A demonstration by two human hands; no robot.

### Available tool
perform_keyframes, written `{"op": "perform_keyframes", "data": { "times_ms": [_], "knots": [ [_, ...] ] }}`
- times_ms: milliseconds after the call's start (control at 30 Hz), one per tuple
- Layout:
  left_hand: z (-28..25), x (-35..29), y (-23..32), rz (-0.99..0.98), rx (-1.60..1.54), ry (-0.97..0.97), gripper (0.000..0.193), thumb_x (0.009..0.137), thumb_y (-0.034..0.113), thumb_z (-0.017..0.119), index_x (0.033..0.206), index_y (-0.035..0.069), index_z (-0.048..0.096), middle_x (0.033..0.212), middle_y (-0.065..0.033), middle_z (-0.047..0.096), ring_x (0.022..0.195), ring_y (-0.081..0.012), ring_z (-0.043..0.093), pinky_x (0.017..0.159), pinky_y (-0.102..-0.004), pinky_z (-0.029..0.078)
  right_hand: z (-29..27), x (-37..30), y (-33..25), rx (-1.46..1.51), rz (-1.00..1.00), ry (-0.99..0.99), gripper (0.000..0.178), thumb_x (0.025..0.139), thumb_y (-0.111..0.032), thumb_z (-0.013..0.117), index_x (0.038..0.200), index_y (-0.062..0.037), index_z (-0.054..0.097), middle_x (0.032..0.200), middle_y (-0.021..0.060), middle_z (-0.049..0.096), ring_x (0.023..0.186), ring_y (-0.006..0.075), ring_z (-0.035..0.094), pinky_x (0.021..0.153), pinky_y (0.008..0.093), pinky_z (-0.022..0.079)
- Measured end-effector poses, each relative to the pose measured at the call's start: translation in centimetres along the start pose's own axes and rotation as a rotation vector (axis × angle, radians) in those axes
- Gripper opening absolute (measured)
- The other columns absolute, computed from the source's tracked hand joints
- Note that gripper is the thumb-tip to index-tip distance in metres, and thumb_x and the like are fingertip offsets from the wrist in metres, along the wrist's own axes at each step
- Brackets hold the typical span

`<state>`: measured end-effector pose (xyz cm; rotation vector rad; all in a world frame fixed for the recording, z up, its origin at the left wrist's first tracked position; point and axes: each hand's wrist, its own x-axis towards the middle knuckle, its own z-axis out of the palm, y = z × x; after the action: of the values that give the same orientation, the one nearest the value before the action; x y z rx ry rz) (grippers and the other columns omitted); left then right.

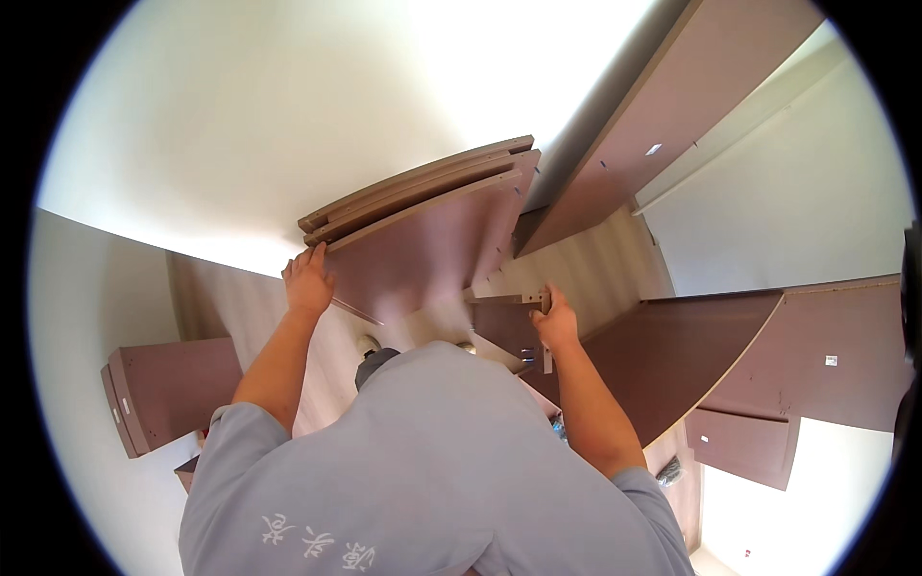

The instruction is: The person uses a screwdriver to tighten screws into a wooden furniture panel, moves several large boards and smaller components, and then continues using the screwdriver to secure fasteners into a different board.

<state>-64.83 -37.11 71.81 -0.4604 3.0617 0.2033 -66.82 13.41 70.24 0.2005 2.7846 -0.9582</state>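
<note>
Several brown wooden panels (423, 240) stand together, leaning against the white wall. My left hand (307, 280) is closed over the near left corner of the front panel, fingers bent across its top edge. My right hand (555, 319) grips the edge of a smaller brown board (504, 324), which is held low in front of me. Holes or fittings dot this board near its edge. Its lower part is hidden behind my arm and body.
A tall brown panel (663, 125) leans at the upper right. To my right stands a large dark brown panel (672, 355), with more boards (836, 355) beyond. A small stack of brown boards (178, 389) is at the left. Pale wood flooring (586, 254) lies below.
</note>
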Motion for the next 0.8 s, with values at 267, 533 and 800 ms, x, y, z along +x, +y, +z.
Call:
{"op": "perform_keyframes", "data": {
  "times_ms": [267, 533, 800],
  "knots": [
    [0.5, -0.1, 0.5, -0.03, 0.055, -0.02, 0.076, 0.091, 0.028, 0.072, 0.158, 0.013, 0.039, 0.156, -0.0118, 0.048, 0.148, -0.03, 0.04, 0.124, -0.0525, 0.026, -1.2, -1.1, 1.6, -0.117, 0.214, -0.153, 0.048, 0.087, -0.028, 0.075, 0.126, -0.0035, 0.06, 0.112, 0.029, 0.071, 0.111, 0.0454, 0.067, 0.095, 0.05, 0.053],
    [0.6, -0.5, -0.9, 0.037, 0.013, 0.016, 0.077, 0.088, 0.023, 0.074, 0.157, 0.011, 0.042, 0.155, -0.0192, 0.044, 0.146, -0.0348, 0.04, 0.12, -0.0529, 0.03, -1.3, -3.3, -0.2, -0.151, 0.223, -0.207, 0.056, 0.087, -0.03, 0.076, 0.136, -0.0084, 0.061, 0.114, 0.0269, 0.072, 0.11, 0.0436, 0.069, 0.096, 0.0496, 0.054],
    [-0.1, -1.2, -2.3, 0.144, -0.021, -0.01, 0.087, 0.081, 0.017, 0.079, 0.159, 0.013, 0.04, 0.152, -0.0218, 0.042, 0.143, -0.0382, 0.041, 0.118, -0.0518, 0.031, 0.8, -6.0, -2.3, -0.253, 0.196, -0.239, 0.046, 0.088, -0.028, 0.071, 0.133, -0.0169, 0.065, 0.117, 0.0166, 0.073, 0.111, 0.0354, 0.069, 0.096, 0.0472, 0.055]
  ]
}}
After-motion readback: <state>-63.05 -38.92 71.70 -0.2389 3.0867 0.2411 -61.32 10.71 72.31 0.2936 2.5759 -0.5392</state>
